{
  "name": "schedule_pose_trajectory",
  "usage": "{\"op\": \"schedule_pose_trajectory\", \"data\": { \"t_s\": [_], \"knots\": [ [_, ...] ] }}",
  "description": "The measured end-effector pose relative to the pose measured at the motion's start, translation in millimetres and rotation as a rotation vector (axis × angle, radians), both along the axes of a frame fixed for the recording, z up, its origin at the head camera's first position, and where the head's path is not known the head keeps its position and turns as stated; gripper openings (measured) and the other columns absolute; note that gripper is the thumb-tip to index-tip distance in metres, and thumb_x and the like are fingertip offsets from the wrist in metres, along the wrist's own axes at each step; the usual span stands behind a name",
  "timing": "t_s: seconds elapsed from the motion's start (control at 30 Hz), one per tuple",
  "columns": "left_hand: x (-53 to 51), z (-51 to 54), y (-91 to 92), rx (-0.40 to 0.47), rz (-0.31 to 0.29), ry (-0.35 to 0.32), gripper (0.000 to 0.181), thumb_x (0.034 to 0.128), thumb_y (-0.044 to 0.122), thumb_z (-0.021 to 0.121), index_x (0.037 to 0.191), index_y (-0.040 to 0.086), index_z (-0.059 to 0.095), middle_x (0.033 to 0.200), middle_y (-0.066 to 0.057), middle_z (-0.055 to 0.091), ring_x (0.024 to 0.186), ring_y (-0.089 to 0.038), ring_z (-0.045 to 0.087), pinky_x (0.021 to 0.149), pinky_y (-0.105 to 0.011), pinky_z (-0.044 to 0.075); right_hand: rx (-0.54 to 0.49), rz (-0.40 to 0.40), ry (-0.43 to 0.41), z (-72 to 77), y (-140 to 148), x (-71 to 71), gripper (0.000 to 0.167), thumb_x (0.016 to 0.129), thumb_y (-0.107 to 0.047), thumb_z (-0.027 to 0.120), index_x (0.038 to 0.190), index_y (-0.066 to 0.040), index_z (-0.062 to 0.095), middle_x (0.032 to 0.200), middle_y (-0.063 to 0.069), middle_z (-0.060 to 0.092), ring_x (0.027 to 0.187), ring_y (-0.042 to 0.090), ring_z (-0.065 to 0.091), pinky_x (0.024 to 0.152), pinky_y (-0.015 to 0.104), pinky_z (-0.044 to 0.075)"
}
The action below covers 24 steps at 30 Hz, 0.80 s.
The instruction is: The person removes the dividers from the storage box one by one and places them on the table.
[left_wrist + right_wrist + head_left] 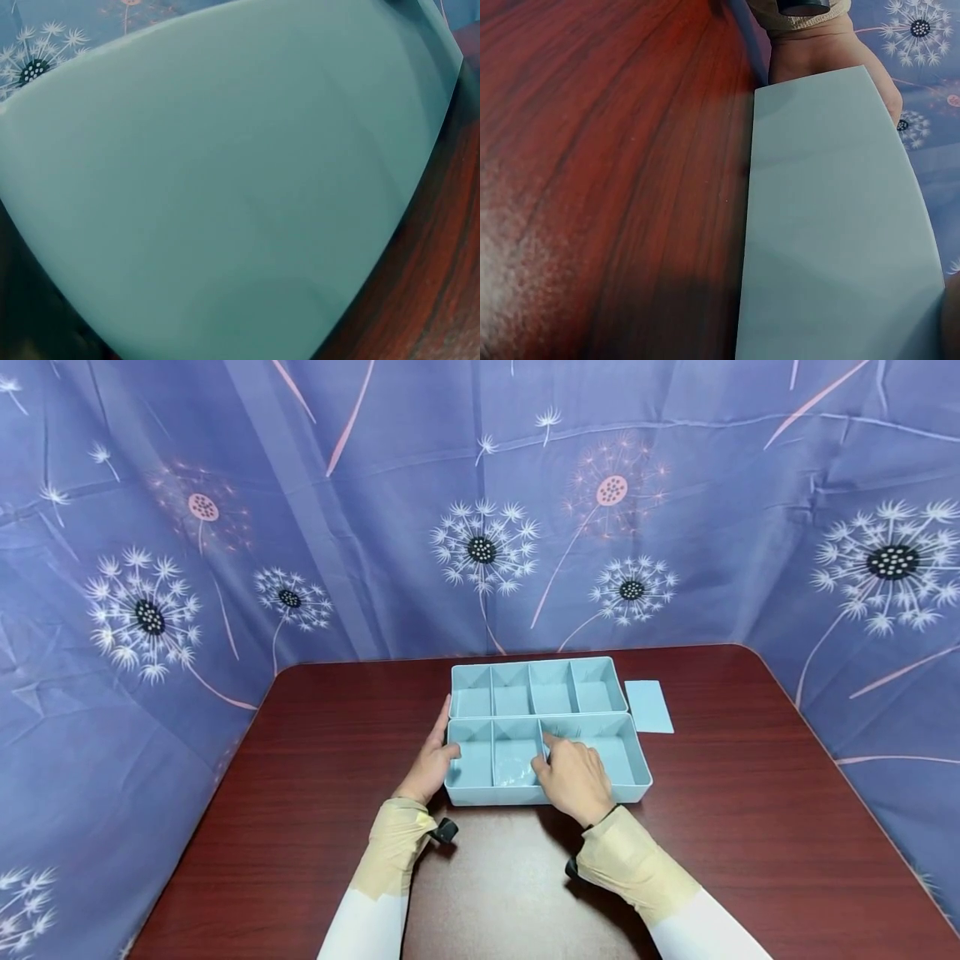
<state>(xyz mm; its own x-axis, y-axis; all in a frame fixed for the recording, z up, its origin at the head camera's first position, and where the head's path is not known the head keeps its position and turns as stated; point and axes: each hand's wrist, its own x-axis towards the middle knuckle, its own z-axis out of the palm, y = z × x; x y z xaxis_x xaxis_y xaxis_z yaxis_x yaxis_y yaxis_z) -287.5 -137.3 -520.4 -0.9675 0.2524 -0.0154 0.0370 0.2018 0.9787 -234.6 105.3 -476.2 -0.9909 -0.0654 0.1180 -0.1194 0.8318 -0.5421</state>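
Observation:
A light blue drawer organizer box (495,796) with compartments lies on the table, its front wall filling much of the right wrist view (832,225). My left hand (429,767) holds its left end, thumb over the rim and fingers along the outer side. In the left wrist view the box wall (225,180) hides the fingers. My right hand (576,779) reaches over the front wall and pinches an upright divider (543,745) between the middle and right compartments; its fingertips are partly hidden. Something clear and shiny (513,770) lies in the middle compartment.
Directly behind stands a second light blue box (472,667), split into several compartments and touching the front one. A flat light blue panel (649,706) lies to their right. The dark red wooden table (300,827) meets a blue dandelion-print curtain (390,527) at the back and sides.

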Motion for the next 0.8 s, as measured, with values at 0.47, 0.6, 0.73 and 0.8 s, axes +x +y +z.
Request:
{"op": "schedule_pose_trajectory", "data": {
  "t_s": [0.47,0.6,0.73,0.8],
  "knots": [
    [1.6,2.6,-1.5,-0.003,0.008,-0.002,0.098,0.0872,-0.004,0.042,0.167,0.037,0.004,0.176,0.005,-0.001,0.16,-0.02,0.0,0.116,-0.047,0.019,-0.261,0.011,0.064,8.5,10.2,-0.8,0.041,0.089,-0.011,0.061,0.125,0.002,0.073,0.056,-0.004,0.052,0.047,0.009,0.038,0.049,0.026,0.033],
    [2.5,2.2,-1.7,-0.013,0.008,-0.012,0.098,0.0875,-0.003,0.042,0.167,0.04,0.004,0.176,0.005,-0.002,0.16,-0.021,-0.001,0.116,-0.047,0.02,-0.303,-0.008,0.053,26.2,23.8,1.8,0.043,0.09,-0.013,0.063,0.129,0.004,0.07,0.058,-0.003,0.054,0.047,0.008,0.039,0.049,0.025,0.034],
    [2.1,2.2,-1.0,-0.008,0.011,-0.014,0.098,0.0873,-0.003,0.042,0.166,0.041,0.003,0.176,0.005,-0.002,0.161,-0.022,-0.002,0.117,-0.048,0.02,-0.337,-0.038,0.058,51.3,49.3,1.5,0.037,0.094,-0.018,0.067,0.125,0.003,0.071,0.066,0.002,0.06,0.052,0.01,0.045,0.055,0.027,0.04],
    [1.4,1.9,-0.6,-0.003,0.012,-0.011,0.099,0.0867,-0.003,0.042,0.166,0.041,0.004,0.176,0.005,-0.002,0.161,-0.022,-0.002,0.12,-0.049,0.018,-0.358,-0.074,0.067,61.6,66.8,-0.6,0.031,0.095,-0.024,0.071,0.116,-0.001,0.075,0.069,0.002,0.062,0.055,0.01,0.049,0.056,0.027,0.042]
  ]
}}
